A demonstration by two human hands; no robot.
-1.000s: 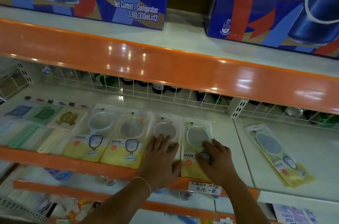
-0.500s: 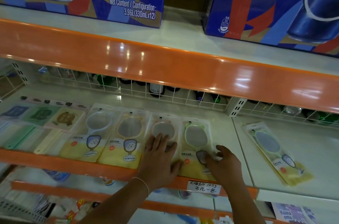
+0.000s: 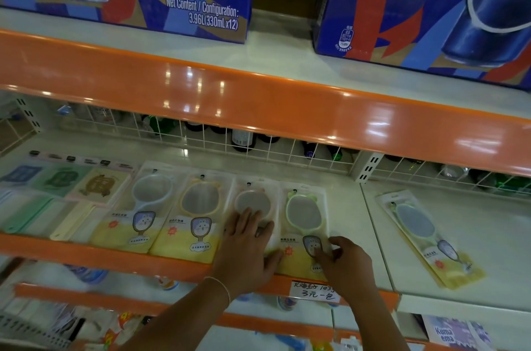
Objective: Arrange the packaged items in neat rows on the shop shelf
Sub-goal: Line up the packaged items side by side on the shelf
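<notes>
Several packaged hand mirrors lie side by side on the white shelf [image 3: 353, 224]. My left hand [image 3: 250, 247] lies flat, fingers spread, on the pink mirror pack [image 3: 255, 201]. My right hand [image 3: 342, 261] rests its fingertips on the lower right corner of the green mirror pack [image 3: 303, 212], the last in the row. To the left lie a yellow mirror pack [image 3: 198, 207] and a blue mirror pack [image 3: 149, 192]. One more green mirror pack [image 3: 425, 232] lies alone and askew on the shelf section to the right.
Flat packs in blue, green and brown [image 3: 66, 181] fill the shelf's left end. A wire grid [image 3: 287, 155] with bottles behind closes the back. The orange upper shelf lip [image 3: 258, 109] overhangs, with blue drink cartons [image 3: 416, 5] on top. A handwritten price label [image 3: 313, 291] hangs at the front edge.
My right hand has slid from the middle of the green mirror pack to its lower right corner. The left hand has stayed flat on the pink pack.
</notes>
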